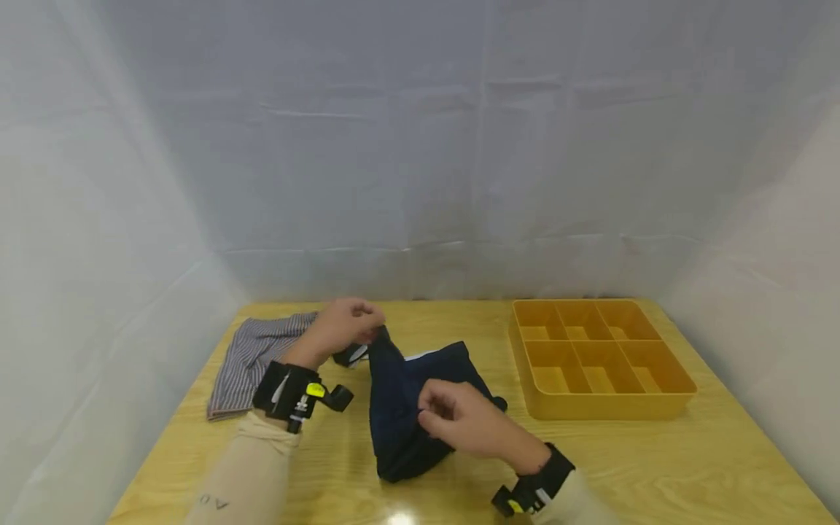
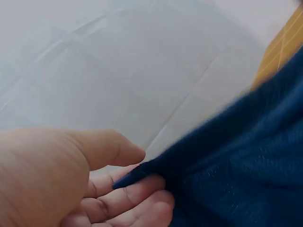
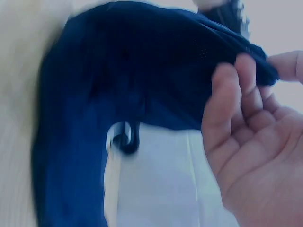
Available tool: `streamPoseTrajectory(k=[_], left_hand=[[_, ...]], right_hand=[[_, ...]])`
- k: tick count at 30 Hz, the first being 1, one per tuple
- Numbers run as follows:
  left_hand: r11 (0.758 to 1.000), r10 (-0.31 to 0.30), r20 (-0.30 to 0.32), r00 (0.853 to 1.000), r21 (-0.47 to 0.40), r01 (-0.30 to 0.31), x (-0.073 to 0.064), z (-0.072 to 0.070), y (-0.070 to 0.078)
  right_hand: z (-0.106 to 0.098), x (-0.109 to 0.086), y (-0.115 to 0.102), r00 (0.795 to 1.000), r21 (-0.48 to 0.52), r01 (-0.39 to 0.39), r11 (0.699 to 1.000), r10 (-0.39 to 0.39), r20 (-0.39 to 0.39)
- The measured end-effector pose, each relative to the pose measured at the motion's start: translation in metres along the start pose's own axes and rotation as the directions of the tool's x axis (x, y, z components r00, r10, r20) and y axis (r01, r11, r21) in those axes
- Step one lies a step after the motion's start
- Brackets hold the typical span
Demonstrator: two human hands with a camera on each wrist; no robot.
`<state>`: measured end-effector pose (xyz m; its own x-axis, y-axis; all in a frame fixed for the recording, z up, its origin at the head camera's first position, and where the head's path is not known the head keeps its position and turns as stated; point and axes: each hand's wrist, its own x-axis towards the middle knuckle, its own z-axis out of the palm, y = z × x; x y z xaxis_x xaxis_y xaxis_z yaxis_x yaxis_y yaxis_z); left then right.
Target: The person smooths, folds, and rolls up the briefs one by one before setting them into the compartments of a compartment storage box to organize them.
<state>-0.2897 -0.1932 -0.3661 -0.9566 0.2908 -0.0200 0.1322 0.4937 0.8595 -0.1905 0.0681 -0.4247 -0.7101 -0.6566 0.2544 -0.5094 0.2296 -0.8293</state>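
Note:
A navy blue cloth (image 1: 426, 372) is held up in folds over the middle of the table; its exact kind of garment is not clear. My left hand (image 1: 344, 324) pinches its upper left corner between thumb and fingers, and the left wrist view shows the navy cloth (image 2: 227, 156) stretching away to the right from that pinch. Lower and nearer, my right hand (image 1: 462, 419) grips another part of it. Thumb and fingertips of the right hand (image 3: 258, 123) close on a bunched edge of the cloth (image 3: 132, 61) in the right wrist view.
A grey striped cloth (image 1: 252, 357) lies at the table's left, partly behind the left forearm. Beside it is a small dark item (image 1: 351, 356) with a white edge, mostly hidden. A yellow box (image 1: 604, 405) with several compartments stands at the right on the wooden table (image 1: 728, 467).

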Motion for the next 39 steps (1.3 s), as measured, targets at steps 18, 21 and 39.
streamPoseTrajectory(k=[18,21,39], left_hand=[[0.989,-0.002,0.080,0.997,0.145,-0.010,0.060,0.104,-0.023],[0.966,0.030,-0.068,0.997,0.260,-0.011,0.049,0.098,-0.035],[0.909,-0.161,-0.195,0.967,0.354,0.222,0.012,0.068,-0.089]], right_hand=[[-0.013,-0.042,0.045,0.900,-0.505,-0.434,0.747,0.336,-0.277],[-0.011,-0.042,0.044,0.925,-0.576,-0.368,0.730,0.224,-0.306],[0.050,-0.004,0.031,0.944,-0.556,0.266,0.788,-0.095,0.316]])
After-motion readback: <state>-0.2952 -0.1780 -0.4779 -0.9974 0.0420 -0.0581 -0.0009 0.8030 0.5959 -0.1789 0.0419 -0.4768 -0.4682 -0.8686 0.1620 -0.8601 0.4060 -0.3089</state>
